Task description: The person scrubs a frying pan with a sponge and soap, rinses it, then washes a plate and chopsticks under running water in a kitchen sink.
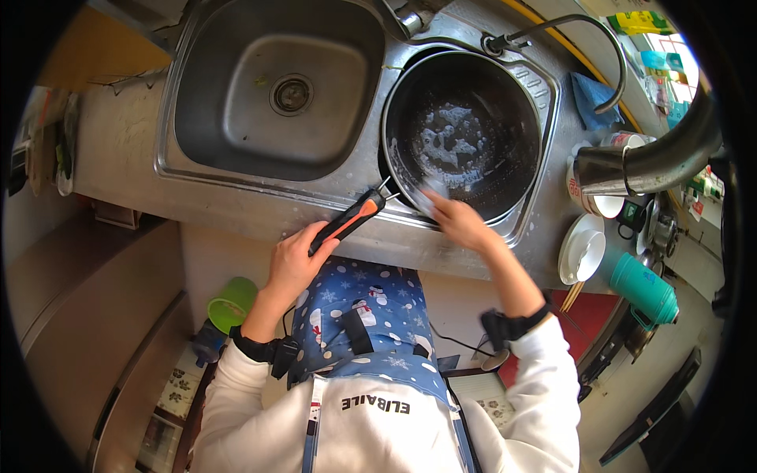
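A deep dark pan [508,136] sits in the right-hand sink basin, with white suds [452,142] on its bottom. My left hand [298,254] grips a black and orange handle [349,219] at the pan's near left. Two metal prongs extend from the handle's end toward the rim; I cannot tell whether they join the pan. Over the near edge of the pan, my right hand [461,222] is closed on a pale scrubbing pad or cloth [430,195]. That pad is blurred and partly covered by my fingers, against the near inner wall.
The left sink basin [248,130] has a round drain. A curved thin tap [615,53] and a thick metal pipe [656,159] reach in from the right. Bowls [606,204], a white dish stack [582,251], chopsticks [571,297] and a teal flask [641,287] stand right.
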`<action>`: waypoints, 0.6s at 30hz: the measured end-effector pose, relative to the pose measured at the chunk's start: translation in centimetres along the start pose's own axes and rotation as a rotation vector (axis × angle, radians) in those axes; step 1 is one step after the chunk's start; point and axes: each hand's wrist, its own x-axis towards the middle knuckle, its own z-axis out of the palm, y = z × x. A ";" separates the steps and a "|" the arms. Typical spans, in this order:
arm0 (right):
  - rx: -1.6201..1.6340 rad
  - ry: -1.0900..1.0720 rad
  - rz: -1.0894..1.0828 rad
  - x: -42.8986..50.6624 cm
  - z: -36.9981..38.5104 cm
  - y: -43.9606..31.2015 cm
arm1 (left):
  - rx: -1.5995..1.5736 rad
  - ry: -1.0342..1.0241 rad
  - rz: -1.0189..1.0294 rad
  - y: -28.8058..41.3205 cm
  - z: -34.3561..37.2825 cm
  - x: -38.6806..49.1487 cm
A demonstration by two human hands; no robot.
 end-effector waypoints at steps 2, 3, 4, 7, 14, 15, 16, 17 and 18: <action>-0.191 0.131 -0.207 -0.8 0.1 4.4 | 0.003 -0.003 -0.014 0.1 0.0 0.0; -0.279 0.096 -0.164 -1.1 -0.3 4.6 | 0.003 0.000 -0.009 0.2 0.1 0.0; -0.094 -0.100 -0.036 -0.8 -0.8 2.5 | 0.012 0.001 -0.009 0.2 0.1 0.0; 0.448 0.182 -0.462 2.6 0.6 -1.7 | 0.038 -0.014 -0.010 0.4 -0.1 0.0; 0.162 -0.094 -0.251 0.8 0.3 1.5 | 0.023 -0.028 -0.037 0.6 -0.2 0.1; 0.117 -0.139 -0.156 0.9 -0.1 1.1 | 0.025 -0.033 -0.054 0.7 -0.2 0.0; 0.226 -0.079 -0.266 1.7 -0.4 -0.1 | 0.031 -0.026 -0.030 0.8 -0.2 0.1; 0.290 -0.045 -0.306 3.2 -0.6 -1.8 | 0.022 -0.031 -0.030 0.9 -0.3 0.1; 0.340 0.162 -0.444 5.0 -0.9 -3.7 | 0.021 -0.034 -0.036 0.9 -0.3 0.1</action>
